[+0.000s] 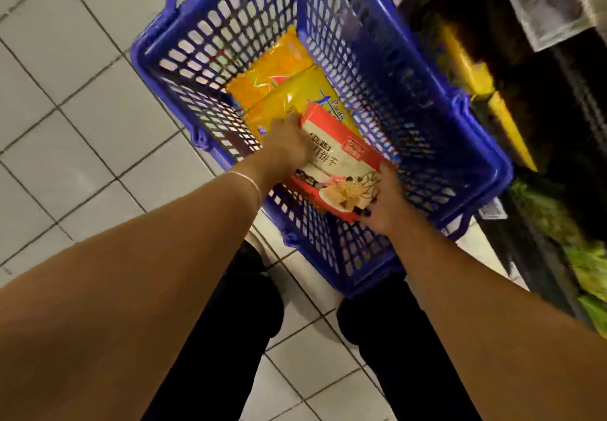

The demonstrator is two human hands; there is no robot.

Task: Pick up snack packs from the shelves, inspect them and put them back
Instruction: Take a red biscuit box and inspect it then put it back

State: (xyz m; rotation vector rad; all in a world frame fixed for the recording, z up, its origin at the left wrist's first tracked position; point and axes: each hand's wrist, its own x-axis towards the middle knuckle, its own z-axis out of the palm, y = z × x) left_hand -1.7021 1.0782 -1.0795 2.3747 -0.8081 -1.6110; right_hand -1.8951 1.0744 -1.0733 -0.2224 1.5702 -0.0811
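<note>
Two hands on one red pack, held over the blue basket on the floor tiles. Your left hand grips the pack's far left edge, fingers curled over it; your right hand grasps the near right corner. Two yellow packs lie in the basket under it. Shelves sit at right, blurred. To inspect well, keep both grips on the edges, not over the print, tilt the face up, then return it to its shelf slot.

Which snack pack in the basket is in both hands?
The red-and-white cracker pack, gripped by left hand and right hand; the two yellow packs lie untouched beneath.
</note>
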